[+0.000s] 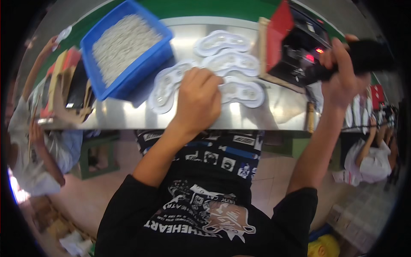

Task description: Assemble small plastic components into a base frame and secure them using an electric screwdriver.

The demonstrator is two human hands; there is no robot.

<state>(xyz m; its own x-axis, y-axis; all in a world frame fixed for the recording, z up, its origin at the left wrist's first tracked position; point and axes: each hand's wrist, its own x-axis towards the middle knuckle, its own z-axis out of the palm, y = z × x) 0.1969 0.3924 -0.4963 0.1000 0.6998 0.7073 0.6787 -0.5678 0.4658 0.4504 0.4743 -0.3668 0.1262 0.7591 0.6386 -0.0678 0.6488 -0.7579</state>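
Observation:
My left hand is closed, its curled fingers pressed down among white insole-shaped pieces with clear oval pads. Whatever it may hold is hidden under the fingers. Another such piece lies just left of this hand, and two more lie beyond it. My right hand is raised at the right, its fingers round a black, blurred object whose kind I cannot make out. Close by that hand stands a black machine with red lights and a red side panel.
A blue bin full of small whitish pieces stands on the metal table at the left. Beyond it are stacked boards and a co-worker's arm. Another person sits at the far right.

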